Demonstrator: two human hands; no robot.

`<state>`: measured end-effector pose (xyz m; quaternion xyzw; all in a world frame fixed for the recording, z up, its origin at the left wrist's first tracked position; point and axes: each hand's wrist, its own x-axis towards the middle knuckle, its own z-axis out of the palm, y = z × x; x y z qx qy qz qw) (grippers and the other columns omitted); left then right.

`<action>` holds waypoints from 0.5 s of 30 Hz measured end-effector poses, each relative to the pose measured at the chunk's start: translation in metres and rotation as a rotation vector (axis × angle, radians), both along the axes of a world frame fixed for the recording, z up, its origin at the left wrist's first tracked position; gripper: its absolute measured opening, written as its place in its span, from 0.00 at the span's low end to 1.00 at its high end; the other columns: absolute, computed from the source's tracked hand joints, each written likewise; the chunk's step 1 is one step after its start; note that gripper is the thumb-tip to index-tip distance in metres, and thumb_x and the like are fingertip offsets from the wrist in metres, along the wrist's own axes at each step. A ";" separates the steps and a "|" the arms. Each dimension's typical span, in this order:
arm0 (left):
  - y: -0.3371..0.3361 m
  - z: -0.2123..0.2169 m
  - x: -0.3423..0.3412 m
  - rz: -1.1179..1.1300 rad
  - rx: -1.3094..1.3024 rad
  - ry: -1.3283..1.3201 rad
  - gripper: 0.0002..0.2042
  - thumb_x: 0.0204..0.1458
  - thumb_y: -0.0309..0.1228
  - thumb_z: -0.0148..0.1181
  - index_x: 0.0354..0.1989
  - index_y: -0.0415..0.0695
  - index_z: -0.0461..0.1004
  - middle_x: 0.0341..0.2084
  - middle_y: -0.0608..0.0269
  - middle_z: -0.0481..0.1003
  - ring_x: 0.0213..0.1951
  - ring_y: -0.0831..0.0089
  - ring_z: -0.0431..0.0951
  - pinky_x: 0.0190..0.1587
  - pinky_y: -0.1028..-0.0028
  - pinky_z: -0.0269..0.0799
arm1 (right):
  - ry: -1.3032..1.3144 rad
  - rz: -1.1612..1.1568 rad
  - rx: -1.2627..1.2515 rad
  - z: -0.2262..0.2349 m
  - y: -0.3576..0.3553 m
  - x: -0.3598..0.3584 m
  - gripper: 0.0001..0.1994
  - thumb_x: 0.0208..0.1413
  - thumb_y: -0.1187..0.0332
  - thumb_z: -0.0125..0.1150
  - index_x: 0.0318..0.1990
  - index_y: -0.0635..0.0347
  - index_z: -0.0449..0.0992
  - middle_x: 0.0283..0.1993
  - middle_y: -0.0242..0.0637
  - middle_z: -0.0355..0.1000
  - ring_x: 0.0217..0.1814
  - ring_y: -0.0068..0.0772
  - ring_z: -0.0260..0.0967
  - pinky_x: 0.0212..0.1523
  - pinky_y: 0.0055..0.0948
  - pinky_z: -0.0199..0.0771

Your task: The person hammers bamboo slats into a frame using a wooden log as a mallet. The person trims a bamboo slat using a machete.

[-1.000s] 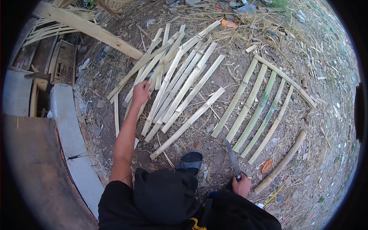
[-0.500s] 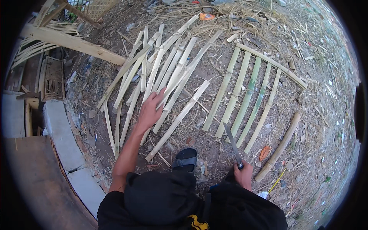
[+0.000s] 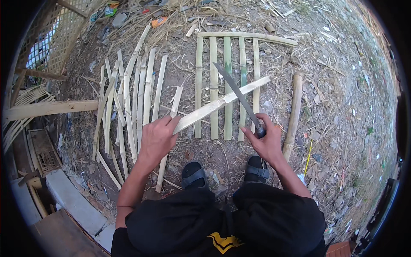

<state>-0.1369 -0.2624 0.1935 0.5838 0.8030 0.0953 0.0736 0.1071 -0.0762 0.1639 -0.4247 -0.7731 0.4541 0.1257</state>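
Observation:
My left hand (image 3: 158, 139) is closed round the near end of a pale split bamboo strip (image 3: 200, 113), which slants up to the right above the ground. In my right hand (image 3: 269, 140) is the dark handle of a long-bladed knife (image 3: 233, 85), its blade angled up and to the left. The blade crosses the strip in view; whether they touch I cannot tell. Below them lie several flat green and pale bamboo slats (image 3: 214, 94), side by side, with a bamboo crosspiece (image 3: 248, 35) along their far ends.
Many loose bamboo strips (image 3: 139, 90) lie heaped at the left. A thicker bamboo pole (image 3: 294, 111) lies to the right of the slats. A wooden beam (image 3: 51, 109) and concrete blocks (image 3: 75, 201) are at the left edge. My sandalled feet (image 3: 195, 174) stand on littered dirt.
My left hand has picked up a bamboo strip from the heap and brought it right. My right hand has lifted the knife forward, toward the strip. The view has turned.

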 end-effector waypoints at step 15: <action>0.161 0.167 0.040 -0.712 0.002 0.415 0.10 0.45 0.33 0.69 0.24 0.40 0.75 0.20 0.62 0.75 0.23 0.66 0.78 0.26 0.69 0.72 | 0.140 0.086 0.393 0.006 0.074 -0.001 0.13 0.51 0.66 0.71 0.41 0.60 0.75 0.20 0.43 0.69 0.19 0.44 0.67 0.23 0.37 0.67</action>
